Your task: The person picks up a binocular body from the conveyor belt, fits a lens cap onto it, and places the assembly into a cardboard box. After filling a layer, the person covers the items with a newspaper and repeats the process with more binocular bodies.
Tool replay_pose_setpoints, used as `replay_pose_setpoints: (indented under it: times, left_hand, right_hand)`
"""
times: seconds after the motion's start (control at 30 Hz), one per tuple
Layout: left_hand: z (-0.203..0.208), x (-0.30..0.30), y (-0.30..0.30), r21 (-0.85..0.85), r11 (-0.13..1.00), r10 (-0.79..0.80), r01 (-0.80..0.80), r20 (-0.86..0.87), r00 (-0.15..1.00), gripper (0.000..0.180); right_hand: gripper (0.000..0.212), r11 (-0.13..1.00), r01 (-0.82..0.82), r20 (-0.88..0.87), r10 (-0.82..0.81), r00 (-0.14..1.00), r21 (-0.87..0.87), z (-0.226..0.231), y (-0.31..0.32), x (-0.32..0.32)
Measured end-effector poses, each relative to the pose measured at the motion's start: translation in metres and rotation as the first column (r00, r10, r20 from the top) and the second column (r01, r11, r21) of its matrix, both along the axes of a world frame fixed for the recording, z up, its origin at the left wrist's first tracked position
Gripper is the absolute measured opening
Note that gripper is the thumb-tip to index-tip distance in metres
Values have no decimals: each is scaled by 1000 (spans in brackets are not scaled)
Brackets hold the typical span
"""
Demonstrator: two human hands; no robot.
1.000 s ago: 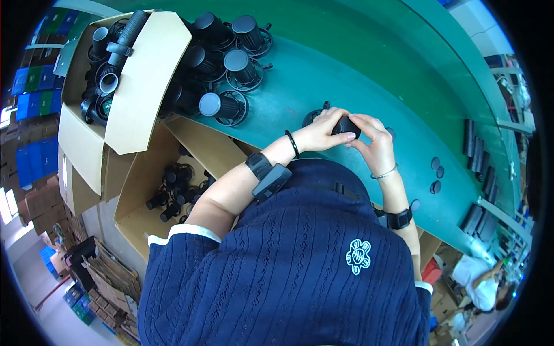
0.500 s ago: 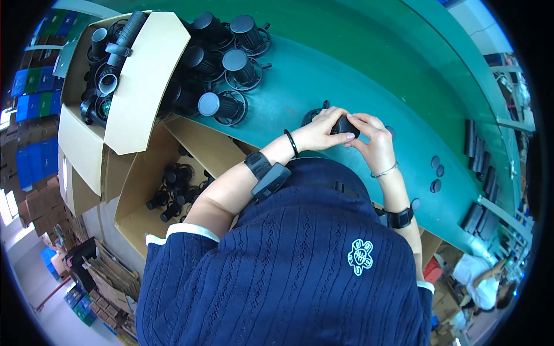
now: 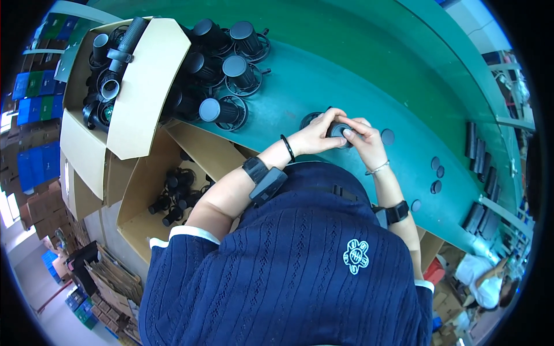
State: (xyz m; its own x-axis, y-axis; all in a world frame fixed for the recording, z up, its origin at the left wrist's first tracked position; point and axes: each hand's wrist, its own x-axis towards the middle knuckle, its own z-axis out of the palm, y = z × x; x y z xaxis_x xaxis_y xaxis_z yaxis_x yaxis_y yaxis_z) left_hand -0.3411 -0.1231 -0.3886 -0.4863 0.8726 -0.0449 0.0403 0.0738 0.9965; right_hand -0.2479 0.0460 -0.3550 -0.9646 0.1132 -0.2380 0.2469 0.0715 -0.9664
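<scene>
Above the green tabletop [image 3: 300,81], both my hands are closed around a black ribbed cylinder [image 3: 333,131] with a round dark end face. My left hand [image 3: 314,136] wraps it from the left, its fingers over the far side. From the right, my right hand [image 3: 369,144] grips it too, with the thumb pressed on the round end. Part of a black ring-like base shows behind my left hand; whether it joins the cylinder is hidden. A loose dark disc [image 3: 387,136] lies on the table just right of my right hand.
Several black cylinders with ringed bases [image 3: 238,72] stand at the far left. Beside them an open cardboard box [image 3: 147,86] holds black tubular parts; a lower box [image 3: 135,202] holds more. Several small discs [image 3: 435,163] and black tubes [image 3: 478,147] lie to the right.
The cylinder has tipped so its round end faces up toward me. My right thumb has moved onto that end, and both hands have shifted slightly left, uncovering the nearby disc.
</scene>
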Motion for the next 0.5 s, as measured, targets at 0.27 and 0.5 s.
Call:
replay_pose_setpoints:
  times: [0.27,0.5]
  left_hand:
    - [5,5,-5,-27,999,35,-34,26,999,69]
    - [5,3,-6,39,996,71,-77,135,988,69]
  right_hand:
    - [30,959,13,248,59,967,-282,4,-4,-12]
    - [25,978,14,238,36,971,-206,1,-11,-14]
